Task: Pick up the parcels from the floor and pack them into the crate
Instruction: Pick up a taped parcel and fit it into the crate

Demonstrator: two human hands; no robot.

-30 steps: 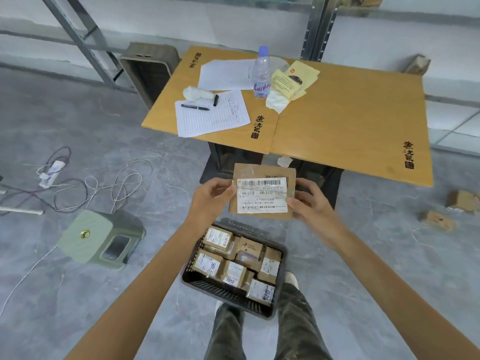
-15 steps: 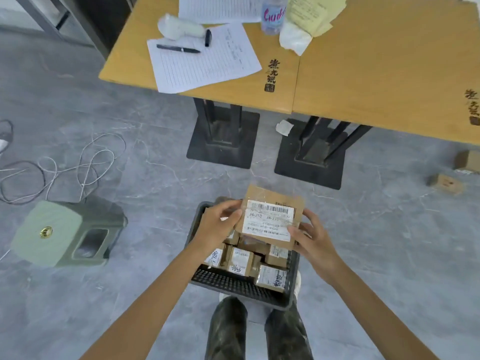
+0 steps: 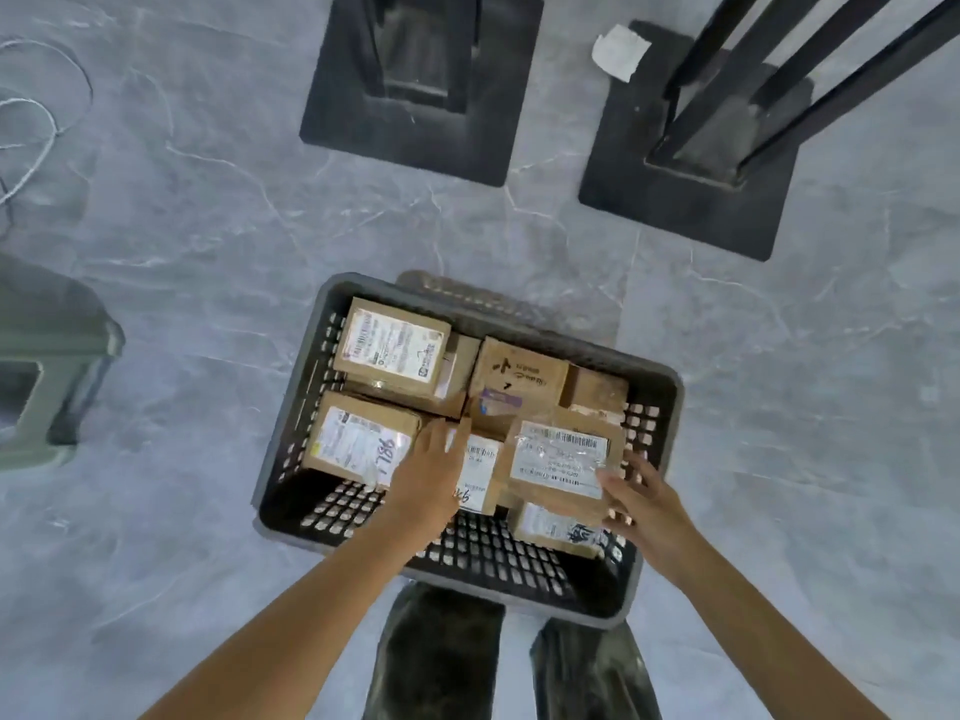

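**Flat parcel held at the crate's near right**

The right hand [image 3: 644, 506] pinches a labelled flat parcel [image 3: 561, 459] by its near right corner, thumb on top, low over the boxes there. The left hand [image 3: 431, 475] is open with straight fingers over the middle parcels [image 3: 480, 465]. The dark perforated crate [image 3: 332, 506], mostly filled, stands on the grey floor [image 3: 208, 241]. Two black table bases [image 3: 415, 80] stand beyond it, and a green stool [image 3: 47, 366] sits to the left.

stool [image 3: 57, 356] cut by left edge, parcel [image 3: 561, 459] label print unreadable
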